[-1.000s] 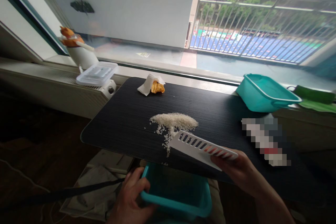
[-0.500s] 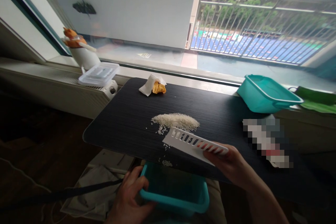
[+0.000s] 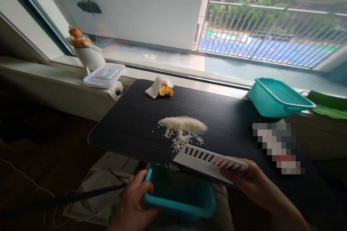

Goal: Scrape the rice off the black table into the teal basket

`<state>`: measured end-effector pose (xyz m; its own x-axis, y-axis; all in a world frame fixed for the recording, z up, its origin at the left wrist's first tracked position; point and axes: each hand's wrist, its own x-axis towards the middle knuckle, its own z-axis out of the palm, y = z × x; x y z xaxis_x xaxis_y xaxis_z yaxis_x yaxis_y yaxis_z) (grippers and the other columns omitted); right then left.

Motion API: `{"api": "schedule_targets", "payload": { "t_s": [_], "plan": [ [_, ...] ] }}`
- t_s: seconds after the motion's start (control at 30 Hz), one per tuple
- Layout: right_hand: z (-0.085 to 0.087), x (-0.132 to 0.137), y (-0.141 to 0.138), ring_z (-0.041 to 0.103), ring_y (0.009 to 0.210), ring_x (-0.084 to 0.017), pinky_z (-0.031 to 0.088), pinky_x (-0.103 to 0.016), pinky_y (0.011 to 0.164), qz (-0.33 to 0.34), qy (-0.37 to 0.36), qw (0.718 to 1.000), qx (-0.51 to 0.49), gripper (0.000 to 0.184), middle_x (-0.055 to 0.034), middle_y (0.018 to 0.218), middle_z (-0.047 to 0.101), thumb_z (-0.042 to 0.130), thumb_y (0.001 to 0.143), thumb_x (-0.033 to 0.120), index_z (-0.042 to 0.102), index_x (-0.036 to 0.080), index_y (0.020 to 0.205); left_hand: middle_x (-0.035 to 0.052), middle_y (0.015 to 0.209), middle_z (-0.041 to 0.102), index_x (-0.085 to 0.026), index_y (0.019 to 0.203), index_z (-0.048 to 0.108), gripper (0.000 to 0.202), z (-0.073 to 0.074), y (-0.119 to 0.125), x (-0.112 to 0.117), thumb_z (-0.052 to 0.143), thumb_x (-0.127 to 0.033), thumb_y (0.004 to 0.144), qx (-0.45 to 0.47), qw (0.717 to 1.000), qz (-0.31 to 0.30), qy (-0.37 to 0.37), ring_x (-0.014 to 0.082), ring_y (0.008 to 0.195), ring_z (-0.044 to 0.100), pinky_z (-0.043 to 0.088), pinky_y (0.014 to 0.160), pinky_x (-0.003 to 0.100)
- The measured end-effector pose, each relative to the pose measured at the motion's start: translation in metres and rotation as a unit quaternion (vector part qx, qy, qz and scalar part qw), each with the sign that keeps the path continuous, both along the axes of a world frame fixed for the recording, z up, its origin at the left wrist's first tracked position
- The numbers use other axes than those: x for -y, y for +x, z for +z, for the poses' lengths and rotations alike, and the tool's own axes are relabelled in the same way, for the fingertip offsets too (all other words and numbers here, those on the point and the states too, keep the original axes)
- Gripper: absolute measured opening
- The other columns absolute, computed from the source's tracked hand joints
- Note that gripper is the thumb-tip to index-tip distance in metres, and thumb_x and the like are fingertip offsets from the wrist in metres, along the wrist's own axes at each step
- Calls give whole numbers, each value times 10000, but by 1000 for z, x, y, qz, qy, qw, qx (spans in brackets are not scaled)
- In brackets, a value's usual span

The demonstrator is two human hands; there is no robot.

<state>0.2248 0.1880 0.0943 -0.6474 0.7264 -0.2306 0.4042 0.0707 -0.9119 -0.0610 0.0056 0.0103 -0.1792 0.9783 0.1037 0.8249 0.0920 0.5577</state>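
Note:
My right hand (image 3: 245, 180) grips a white slotted plastic scraper (image 3: 204, 158) and holds its edge on the black table (image 3: 130, 126) near the front edge. Just beyond the scraper lies a pile of white rice (image 3: 183, 126), with loose grains trailing toward the table's edge. Below that edge, my left hand (image 3: 134, 204) grasps the rim of a teal plastic basin (image 3: 180, 196). A small clump of rice (image 3: 172, 167) sits right at the table's edge above the basin.
A second teal basin (image 3: 279, 97) stands at the table's far right, next to green items (image 3: 328, 104) on the sill. A crumpled tissue with an orange scrap (image 3: 159, 88) lies at the back. A clear lidded box (image 3: 104, 75) and a white figurine (image 3: 85, 50) rest on the radiator ledge.
The scraper pulled back toward the table's front edge, dragging a streak of rice grains out of the pile. My left hand kept the basin under the edge.

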Motion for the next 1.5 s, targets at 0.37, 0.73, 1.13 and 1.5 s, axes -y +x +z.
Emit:
{"api": "schedule_targets", "payload": {
  "t_s": [0.37,0.73,1.13,1.5],
  "plan": [
    [3,4,-12,709,817,-260,579,-300,723,-11,-8,1000,-5,294,-68,903,782,622,893,396,760,160,1001,24,1060,662,-226,654,557,185,1,2,0,712,-142,598,15,1000,17,8,223,949,623,530,787,290],
    [7,1,-48,700,821,-253,560,-305,729,31,43,999,-13,282,-67,937,778,576,927,339,763,160,1039,39,1106,666,-228,677,614,136,-3,-15,9,732,-197,618,-10,999,27,29,243,986,641,548,811,318],
    [2,-7,-25,720,936,-260,571,-302,810,-33,119,992,-28,242,-69,1043,783,613,914,324,764,189,1048,46,1096,659,-222,679,595,165,-3,-17,10,742,-180,617,-16,999,21,23,241,973,638,538,791,312],
    [6,-2,-27,742,865,-239,600,-282,765,15,103,994,-15,238,-43,969,799,584,929,312,785,214,1009,23,1074,665,-235,666,580,191,-4,-7,6,726,-140,588,-4,999,14,41,221,957,643,547,770,276]
  ]
}}
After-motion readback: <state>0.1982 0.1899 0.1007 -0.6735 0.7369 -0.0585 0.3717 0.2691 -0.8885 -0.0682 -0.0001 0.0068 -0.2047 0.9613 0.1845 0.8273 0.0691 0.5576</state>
